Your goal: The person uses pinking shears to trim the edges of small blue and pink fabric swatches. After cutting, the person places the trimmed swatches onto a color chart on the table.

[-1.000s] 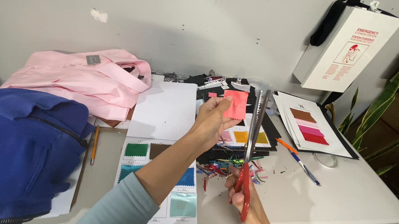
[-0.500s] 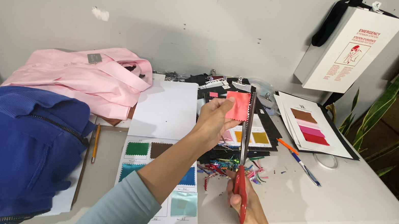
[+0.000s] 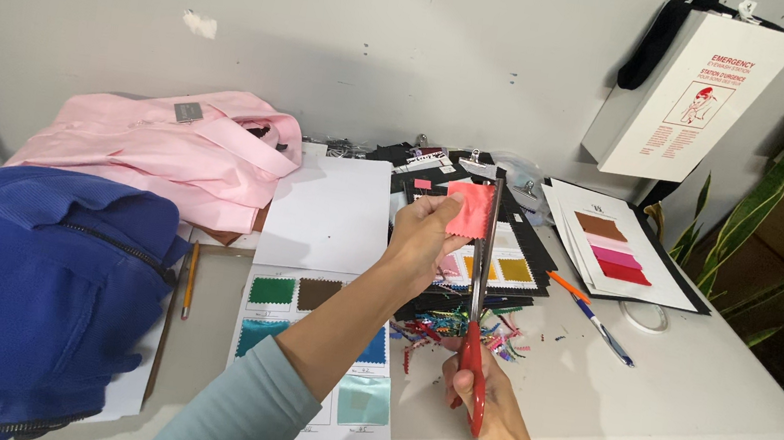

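Head view shows me two hands at work, one swatch held up and one pair of scissors. My left hand (image 3: 422,239) is closed in a pinch on a small pink fabric swatch (image 3: 467,209), holding it up in the air above the desk (image 3: 692,391), over the black sample cards. My right hand (image 3: 489,404) is wrapped around the red handles of the scissors (image 3: 479,302), whose long silver blades point upward and lie against the right edge of the swatch.

The swatch is a small, roughly square piece, salmon pink, flat and upright, with my fingers covering its lower left corner.

I count one white card of swatches (image 3: 320,342) under my left forearm, carrying green, brown, teal, blue and pale aqua squares. One white sheet (image 3: 626,246) to the right bears three strips: brown, pale pink and red. One pen (image 3: 591,317) with an orange end lies just beside it. One pencil (image 3: 190,279) lies at the left. A heap of coloured trimmings (image 3: 453,334) sits near my right hand. One pink garment (image 3: 158,154) and one blue jacket (image 3: 20,282) are piled on the left.
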